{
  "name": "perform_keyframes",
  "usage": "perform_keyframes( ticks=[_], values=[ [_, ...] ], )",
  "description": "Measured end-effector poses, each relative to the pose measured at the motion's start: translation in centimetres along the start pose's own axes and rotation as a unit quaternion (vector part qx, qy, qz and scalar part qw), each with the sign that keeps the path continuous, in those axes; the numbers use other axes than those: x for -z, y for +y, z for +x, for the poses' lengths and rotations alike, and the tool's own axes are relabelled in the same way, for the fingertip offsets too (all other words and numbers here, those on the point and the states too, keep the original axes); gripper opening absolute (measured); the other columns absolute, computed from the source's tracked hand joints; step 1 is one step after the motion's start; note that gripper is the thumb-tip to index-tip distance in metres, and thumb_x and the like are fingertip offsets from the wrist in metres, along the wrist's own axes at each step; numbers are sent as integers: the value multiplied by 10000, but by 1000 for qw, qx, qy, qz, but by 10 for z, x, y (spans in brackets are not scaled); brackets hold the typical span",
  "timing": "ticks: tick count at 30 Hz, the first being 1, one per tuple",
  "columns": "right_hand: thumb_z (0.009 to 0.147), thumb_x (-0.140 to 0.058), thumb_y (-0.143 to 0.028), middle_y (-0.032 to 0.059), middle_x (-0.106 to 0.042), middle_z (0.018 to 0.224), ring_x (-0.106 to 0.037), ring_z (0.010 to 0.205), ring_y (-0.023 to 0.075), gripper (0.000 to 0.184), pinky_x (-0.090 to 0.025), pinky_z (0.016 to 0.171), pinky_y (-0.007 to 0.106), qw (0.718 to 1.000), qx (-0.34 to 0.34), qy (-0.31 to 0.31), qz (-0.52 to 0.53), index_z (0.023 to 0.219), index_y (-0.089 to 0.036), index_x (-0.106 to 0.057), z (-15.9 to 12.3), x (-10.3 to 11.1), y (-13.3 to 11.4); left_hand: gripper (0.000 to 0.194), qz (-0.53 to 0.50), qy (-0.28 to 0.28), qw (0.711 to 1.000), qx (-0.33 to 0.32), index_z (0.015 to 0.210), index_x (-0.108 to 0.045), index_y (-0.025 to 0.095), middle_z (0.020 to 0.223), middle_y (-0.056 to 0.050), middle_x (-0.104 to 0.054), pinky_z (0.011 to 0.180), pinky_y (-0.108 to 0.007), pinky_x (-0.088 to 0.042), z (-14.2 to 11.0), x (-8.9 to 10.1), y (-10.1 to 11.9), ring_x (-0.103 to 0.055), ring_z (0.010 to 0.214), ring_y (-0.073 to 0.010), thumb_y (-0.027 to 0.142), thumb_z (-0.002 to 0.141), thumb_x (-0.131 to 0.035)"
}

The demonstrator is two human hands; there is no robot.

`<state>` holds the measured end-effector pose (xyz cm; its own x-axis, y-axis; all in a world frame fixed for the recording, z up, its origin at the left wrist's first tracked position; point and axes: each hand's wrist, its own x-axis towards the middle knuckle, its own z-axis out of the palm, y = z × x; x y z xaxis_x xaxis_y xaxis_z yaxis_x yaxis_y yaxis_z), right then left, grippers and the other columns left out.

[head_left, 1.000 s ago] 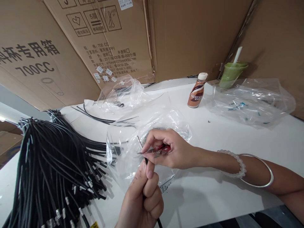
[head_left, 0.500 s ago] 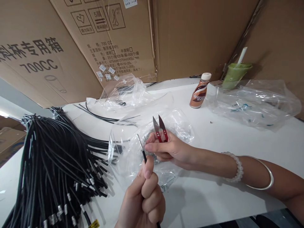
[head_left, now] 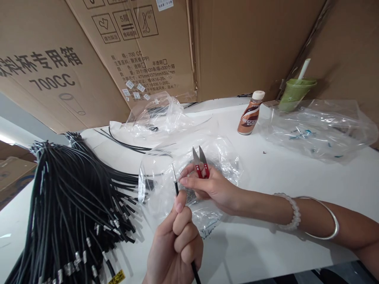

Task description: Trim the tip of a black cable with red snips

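Observation:
Closed in a fist, my left hand (head_left: 177, 236) grips a black cable (head_left: 177, 188) with its stripped end pointing up. A thin pale core stands out of the jacket there. My right hand (head_left: 211, 183) carries red-handled thread snips (head_left: 201, 163) in its palm, blades up and apart. Its thumb and forefinger pinch beside the stripped end; fine wire strands seem to be between them, too small to make out fully. Behind the hands lies a clear plastic bag (head_left: 225, 157) with a grey, wiry heap (head_left: 189, 193) on or in it, partly hidden by my fingers.
A big bundle of black cables (head_left: 68, 205) with silvery ends fills the left side. An orange-brown drink bottle (head_left: 248, 114), a green cup with a straw (head_left: 296, 94) and more clear plastic (head_left: 325, 130) stand or lie at the right. Cardboard boxes (head_left: 242, 47) wall off the back.
Both hands stay close together at the cable end. The strands have come away from the core, which now looks thinner and barer. My left hand has shifted slightly left.

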<state>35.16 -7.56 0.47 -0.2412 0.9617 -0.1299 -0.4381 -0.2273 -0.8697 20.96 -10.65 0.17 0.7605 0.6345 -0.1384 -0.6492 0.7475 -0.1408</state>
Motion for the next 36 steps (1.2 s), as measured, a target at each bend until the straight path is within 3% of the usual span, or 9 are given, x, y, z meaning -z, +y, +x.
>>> perform_keyframes(
  ticks=[7, 11, 14, 20, 23, 26, 29, 33, 36],
  values=[
    [795, -708, -335, -101, -268, 510, -230, 483, 59, 184, -201, 478, 242, 990, 90, -22, -106, 805, -183, -604, 6, 11, 5, 275, 71, 95, 993, -27, 740, -428, 170, 499, 122, -140, 361, -163, 10, -2, 1, 3, -71, 397, -17, 130, 812, -690],
    [830, -661, -324, -99, -234, 515, -202, 485, 70, 189, -191, 469, 245, 977, 114, -32, -174, 956, -186, -637, 2, 14, -14, 463, 196, 227, 951, -74, 798, -437, 194, 504, 133, -110, 387, -180, 6, 0, -5, -2, -46, 410, -13, 243, 620, -862],
    [848, -621, -291, -92, -210, 522, -189, 481, 72, 190, -181, 455, 243, 957, 146, 15, -249, 997, -177, -656, -4, 15, -34, 497, 277, 249, 924, -82, 839, -464, 203, 497, 140, -147, 371, -169, -37, 3, -7, -7, -31, 419, -18, 363, 596, -867],
    [843, -631, -300, -46, -457, 559, -333, 488, 64, 143, -249, 453, 223, 873, 191, 7, -450, 844, -167, -686, -12, 18, -53, 392, 445, 260, 852, -96, 839, -481, 216, 492, 131, -205, 320, -122, -136, 7, 2, -9, -44, 419, -37, 522, 744, -708],
    [784, -697, -251, -21, -636, 691, -443, 516, 63, 131, -322, 488, 213, 800, 246, -21, -547, 883, -167, -680, -19, 16, -49, 353, 522, 220, 814, -131, 843, -483, 220, 485, 119, -237, 322, -131, -180, 6, 7, -8, -100, 386, -39, 562, 835, -572],
    [778, -675, -210, -34, -645, 619, -433, 457, 65, 129, -309, 470, 233, 704, 310, -19, -638, 892, -148, -676, -25, 12, -43, 313, 607, 178, 756, -169, 880, -482, 227, 434, 96, -332, 349, -161, -240, 2, 11, -6, -244, 335, -64, 540, 895, -481],
    [801, -586, -168, -35, -638, 562, -442, 424, 81, 145, -265, 433, 266, 650, 342, -1, -678, 906, -129, -678, -28, 9, -38, 289, 690, 165, 674, -207, 827, -483, 224, 423, 45, -446, 390, -179, -278, -2, 14, -8, -369, 349, -91, 495, 922, -451],
    [732, -530, -95, -33, -651, 585, -487, 440, 94, 236, -259, 419, 275, 637, 339, 5, -692, 915, -128, -675, -26, 10, -34, 254, 737, 204, 566, -309, 696, -509, 212, 444, 45, -398, 427, -183, -258, -6, 13, -10, -310, 390, -80, 363, 900, -522],
    [735, -511, -91, -40, -649, 592, -483, 446, 87, 249, -280, 428, 264, 652, 330, -3, -682, 920, -138, -670, -24, 10, -32, 56, 789, 188, 472, -344, 850, -655, 219, 452, 54, -417, 418, -185, -239, -9, 12, -4, -296, 382, -76, 208, 813, -614]
  ],
)
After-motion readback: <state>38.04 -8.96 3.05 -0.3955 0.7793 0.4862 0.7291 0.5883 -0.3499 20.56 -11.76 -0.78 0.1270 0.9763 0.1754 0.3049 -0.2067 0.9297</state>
